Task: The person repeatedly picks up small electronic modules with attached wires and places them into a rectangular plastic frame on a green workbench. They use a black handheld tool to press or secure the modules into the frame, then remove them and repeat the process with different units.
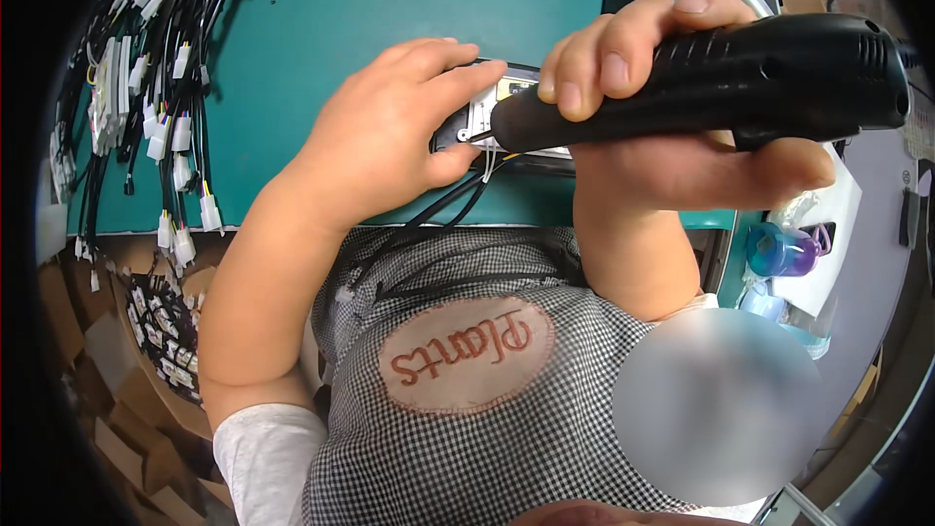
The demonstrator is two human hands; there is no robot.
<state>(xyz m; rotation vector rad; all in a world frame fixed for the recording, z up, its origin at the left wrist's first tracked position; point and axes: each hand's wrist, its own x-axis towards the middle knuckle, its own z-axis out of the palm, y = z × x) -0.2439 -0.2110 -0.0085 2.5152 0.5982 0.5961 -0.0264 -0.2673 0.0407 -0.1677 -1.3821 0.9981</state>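
My right hand (672, 127) has its grip clenched around a black electric screwdriver (721, 78), which lies almost level, its fat body toward three o'clock and its narrow nose pointing toward nine o'clock. The nose meets a small black module with a white connector block (479, 117) near the middle of the view. My left hand (394, 136) lies over that module, fingers (458, 63) along its top edge and thumb against its lower side, pinning it on the green surface (331, 29). Black wires (438, 219) run from the module toward six o'clock over the surface edge onto my checked apron (487, 448). At nine o'clock, a bundle of black wire harnesses with white plugs (146, 107) lies well apart from both hands.
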